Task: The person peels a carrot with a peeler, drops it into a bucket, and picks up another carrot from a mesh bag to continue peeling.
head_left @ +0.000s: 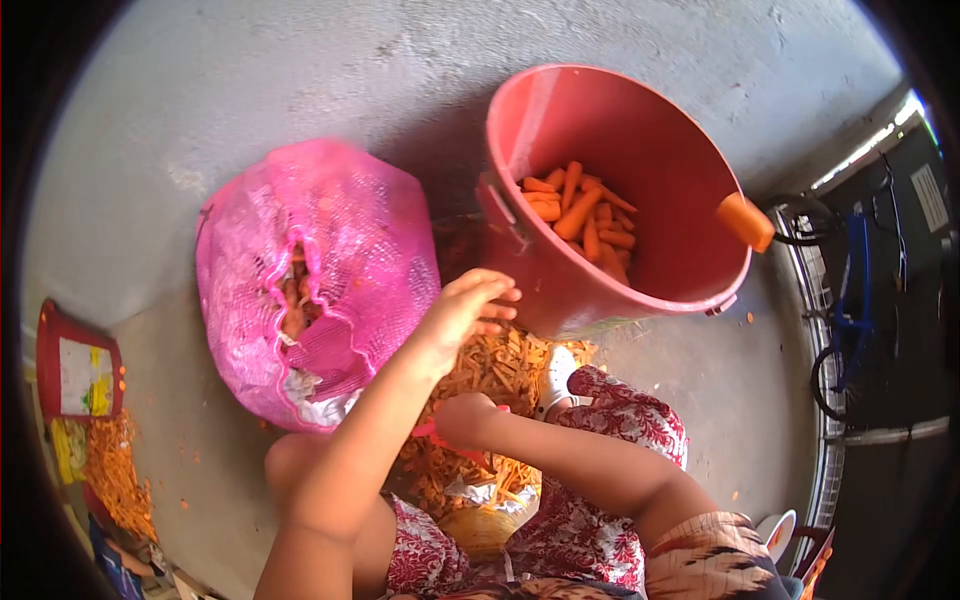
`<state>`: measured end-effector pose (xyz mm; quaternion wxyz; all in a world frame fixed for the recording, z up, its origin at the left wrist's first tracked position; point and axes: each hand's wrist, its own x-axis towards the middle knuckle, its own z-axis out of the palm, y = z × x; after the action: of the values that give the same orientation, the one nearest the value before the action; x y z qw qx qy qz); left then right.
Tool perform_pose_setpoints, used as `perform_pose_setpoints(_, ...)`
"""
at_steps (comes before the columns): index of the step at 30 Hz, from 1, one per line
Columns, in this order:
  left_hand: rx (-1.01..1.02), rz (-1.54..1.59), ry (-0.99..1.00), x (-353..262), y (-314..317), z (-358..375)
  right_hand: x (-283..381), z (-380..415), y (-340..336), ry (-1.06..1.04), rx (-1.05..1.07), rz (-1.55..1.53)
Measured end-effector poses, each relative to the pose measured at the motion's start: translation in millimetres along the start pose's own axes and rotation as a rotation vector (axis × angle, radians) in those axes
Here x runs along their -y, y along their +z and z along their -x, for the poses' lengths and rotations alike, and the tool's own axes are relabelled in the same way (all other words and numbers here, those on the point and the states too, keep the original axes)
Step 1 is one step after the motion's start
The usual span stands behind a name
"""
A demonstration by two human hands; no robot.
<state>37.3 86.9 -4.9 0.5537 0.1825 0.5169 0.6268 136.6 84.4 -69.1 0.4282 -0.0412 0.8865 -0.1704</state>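
My left hand [474, 308] reaches out between the pink mesh sack [385, 230] and the red bucket [590, 300], its fingers apart and nothing in them. Peeled carrots [590, 222] lie at the bottom of the bucket. One orange carrot piece [745, 222] overlaps the bucket's right rim in this view. Below, my right hand [466, 420] is closed around a red peeler [424, 430], mostly hidden by the hand. Carrot peelings [485, 370] are heaped under both hands. Through the sack's gathered opening, carrots [296, 300] show in part.
A grey wall [320, 60] rises behind the sack and bucket. At the left, a red container [50, 360] stands beside another pile of peelings [118, 475]. A blue bicycle [853, 300] is at the right. A white shoe [558, 375] rests near the peelings.
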Motion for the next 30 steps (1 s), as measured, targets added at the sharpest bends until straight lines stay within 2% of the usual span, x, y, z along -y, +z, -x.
perform_pose_setpoints(2, 0.027, 0.016, -0.06, 3.3, -6.5, 0.8, 0.0, 5.0, -3.8, 0.03, -0.012, -0.036)
perform_pose_setpoints(6, 0.005, -0.041, -0.021, -0.8, -23.6, 3.3, 3.1, 9.7, -18.9, 0.026, 0.077, -0.108)
perform_pose_setpoints(9, -0.049, -0.198, -0.042, -2.9, -39.8, 9.3, 2.5, 10.9, -13.2, 0.018, 0.004, -0.09)
perform_pose_setpoints(13, -0.015, -0.879, -0.108, -1.9, -85.7, 27.5, -6.7, -2.2, 6.0, 0.025, -0.036, -0.068)
perform_pose_setpoints(15, -0.054, -1.097, -0.202, -17.9, -107.5, 48.3, -7.7, 1.1, 5.5, 0.012, -0.037, -0.106)
perform_pose_setpoints(17, -0.205, -1.301, -0.109, -16.6, -138.3, 62.2, -8.4, 2.7, 5.6, 0.027, -0.025, -0.101)
perform_pose_setpoints(19, -0.439, -1.315, -0.083, -22.4, -158.3, 69.1, -8.8, 10.4, 2.5, -0.01, -0.045, -0.079)
perform_pose_setpoints(20, -0.548, -1.299, 0.001, -18.6, -174.0, 69.7, -8.8, 12.7, 0.5, -0.03, -0.058, -0.066)
perform_pose_setpoints(21, -0.592, -1.392, 0.074, -13.0, -195.0, 67.9, -11.2, 9.1, 3.3, -0.02, -0.043, -0.068)
perform_pose_setpoints(23, -0.665, -1.532, -0.024, -14.9, -208.2, 74.4, -19.3, -1.9, 11.5, 0.004, -0.009, -0.067)
perform_pose_setpoints(26, -0.791, -1.317, 0.019, -26.0, -213.2, 78.2, -24.3, -3.4, 7.4, 0.013, 0.025, -0.015)
perform_pose_setpoints(29, -0.821, -1.123, 0.123, -33.4, -209.7, 74.5, -20.9, 6.9, -5.6, 0.041, -0.008, -0.063)
perform_pose_setpoints(30, -0.785, -1.169, 0.178, -28.4, -217.9, 69.0, -18.9, 11.8, -11.1, 0.042, -0.003, -0.065)
